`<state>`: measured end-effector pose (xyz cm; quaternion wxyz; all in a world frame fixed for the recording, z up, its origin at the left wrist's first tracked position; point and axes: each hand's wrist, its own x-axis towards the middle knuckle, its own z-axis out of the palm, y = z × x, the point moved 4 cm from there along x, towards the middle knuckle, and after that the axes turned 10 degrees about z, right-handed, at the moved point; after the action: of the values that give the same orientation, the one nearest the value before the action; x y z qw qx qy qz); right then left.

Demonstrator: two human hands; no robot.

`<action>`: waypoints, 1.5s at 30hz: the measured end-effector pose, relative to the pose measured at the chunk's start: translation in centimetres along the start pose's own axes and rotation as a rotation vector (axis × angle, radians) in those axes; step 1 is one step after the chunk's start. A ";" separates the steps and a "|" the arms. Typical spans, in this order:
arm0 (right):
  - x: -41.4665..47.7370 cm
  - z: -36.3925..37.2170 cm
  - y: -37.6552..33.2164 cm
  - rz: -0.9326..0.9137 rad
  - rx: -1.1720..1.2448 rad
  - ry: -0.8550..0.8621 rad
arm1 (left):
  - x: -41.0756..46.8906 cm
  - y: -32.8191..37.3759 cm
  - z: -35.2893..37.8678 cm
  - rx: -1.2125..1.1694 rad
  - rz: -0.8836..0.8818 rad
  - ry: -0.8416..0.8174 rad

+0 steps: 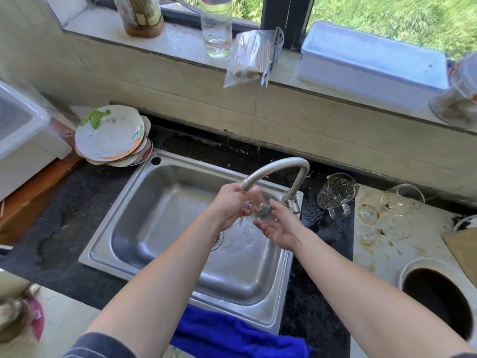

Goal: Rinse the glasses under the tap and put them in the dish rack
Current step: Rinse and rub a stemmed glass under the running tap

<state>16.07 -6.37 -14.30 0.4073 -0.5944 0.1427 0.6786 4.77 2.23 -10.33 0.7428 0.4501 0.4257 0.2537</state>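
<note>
Bare forearms (154,280) over sink (144,202); left fingers (233,189) curled round clear glass (261,211), right fingers (262,226) spread beneath.

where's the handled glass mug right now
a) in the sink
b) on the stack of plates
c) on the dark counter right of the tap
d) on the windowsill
c: the mug stands upright on the dark counter just right of the tap, while the left hand holds a glass under the spout.
</note>
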 end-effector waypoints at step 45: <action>-1.3 6.9 -0.6 -1.239 -1.742 0.421 | -1.1 -3.8 -7.5 0.366 0.053 0.562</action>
<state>11.70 -1.85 -11.24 0.0852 -0.7521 -0.6446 0.1081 -2.26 3.01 -14.98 0.4962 0.4995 0.6406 0.3063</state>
